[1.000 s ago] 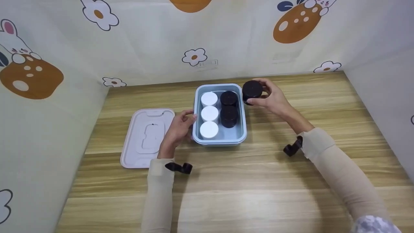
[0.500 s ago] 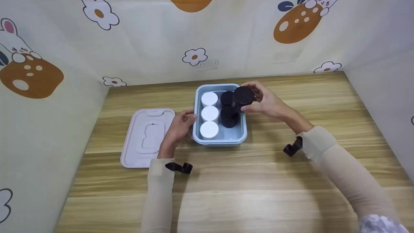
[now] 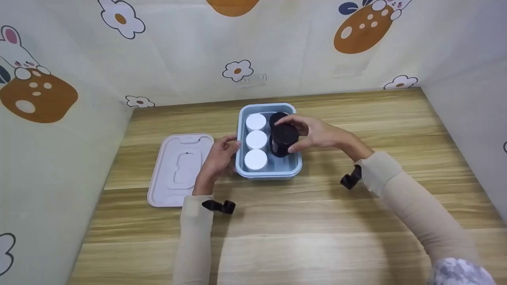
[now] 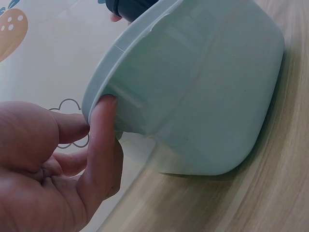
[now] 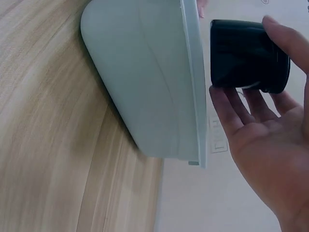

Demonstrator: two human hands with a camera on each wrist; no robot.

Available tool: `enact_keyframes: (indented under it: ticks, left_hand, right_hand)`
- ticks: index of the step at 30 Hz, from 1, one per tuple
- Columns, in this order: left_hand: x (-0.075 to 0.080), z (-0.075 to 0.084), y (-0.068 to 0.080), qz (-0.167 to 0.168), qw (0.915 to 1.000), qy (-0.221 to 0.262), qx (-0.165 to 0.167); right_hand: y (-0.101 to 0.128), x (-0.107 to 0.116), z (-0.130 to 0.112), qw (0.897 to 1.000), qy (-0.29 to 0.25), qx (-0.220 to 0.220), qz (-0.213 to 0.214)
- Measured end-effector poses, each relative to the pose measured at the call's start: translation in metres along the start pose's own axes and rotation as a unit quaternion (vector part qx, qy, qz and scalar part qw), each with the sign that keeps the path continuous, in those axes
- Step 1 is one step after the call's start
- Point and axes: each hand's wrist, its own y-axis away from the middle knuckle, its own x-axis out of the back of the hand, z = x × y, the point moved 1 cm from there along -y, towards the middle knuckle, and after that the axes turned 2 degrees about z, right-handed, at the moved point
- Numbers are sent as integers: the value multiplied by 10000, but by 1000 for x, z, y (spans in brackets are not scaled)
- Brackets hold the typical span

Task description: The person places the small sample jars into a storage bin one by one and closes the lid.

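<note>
A light blue plastic box [image 3: 269, 174] stands on the table. Down its left side runs a row of three white-lidded jars [image 3: 256, 141]. My right hand [image 3: 317, 132] holds a black jar [image 3: 285, 135] above the box's right half, thumb on one side and fingers on the other; the right wrist view shows this jar [image 5: 246, 55] higher than the rim. Behind it a black lid [image 3: 278, 117] shows in part, and another black jar below is mostly hidden. With my left hand [image 3: 220, 156] I pinch the box's left rim, as the left wrist view shows with thumb and fingers [image 4: 102, 140].
A pale pinkish-white lid [image 3: 166, 186] lies flat left of the box, partly behind the left forearm. The wood-grain table [image 3: 301, 237] meets a patterned cloth wall [image 3: 190, 59] close behind the box. Another wall [image 3: 467, 118] rises on the right.
My right hand has carried the black jar leftward and toward me, from beside the box's right rim to above its inside. The left hand stays at the rim.
</note>
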Motion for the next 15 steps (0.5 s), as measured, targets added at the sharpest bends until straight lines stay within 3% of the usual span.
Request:
enact_keyframes:
  ticks: [15]
  left_hand:
    - [0, -1, 1, -61, 10000, 42, 34]
  right_hand:
    - [-5, -8, 0, 9918, 1099, -302, -571]
